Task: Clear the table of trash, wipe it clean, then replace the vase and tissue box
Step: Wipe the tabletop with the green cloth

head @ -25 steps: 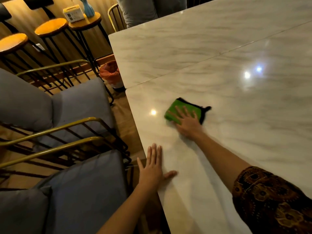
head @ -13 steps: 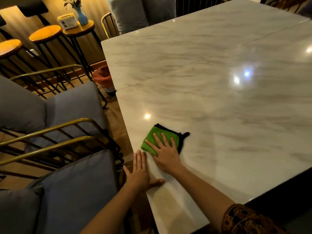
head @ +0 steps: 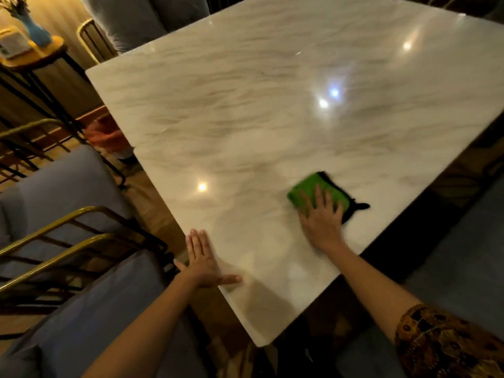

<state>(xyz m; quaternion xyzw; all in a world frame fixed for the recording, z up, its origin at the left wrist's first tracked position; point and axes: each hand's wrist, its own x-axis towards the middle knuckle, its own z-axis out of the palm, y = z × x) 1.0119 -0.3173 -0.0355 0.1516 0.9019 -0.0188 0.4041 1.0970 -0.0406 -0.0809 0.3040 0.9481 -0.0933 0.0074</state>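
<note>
While no trash shows on the marble table (head: 272, 110), wiping looks to be the step in hand: the right hand (head: 321, 218) presses flat, fingers straight, on a green cloth (head: 305, 188) by the near right edge. The left hand (head: 203, 259) lies flat and released on the near left edge, holding nothing. The blue vase (head: 36, 30) and the tissue box (head: 13, 46) stand side by side on a round stool (head: 43, 57) at far left, well apart from the table, so by my judgement 1 of 3 steps is done and replacing them is left.

The right hand (head: 322, 220) presses a green, black-edged cloth (head: 319, 191) flat on the white marble table (head: 272, 110); the left hand (head: 203, 261) rests flat at its edge.
</note>
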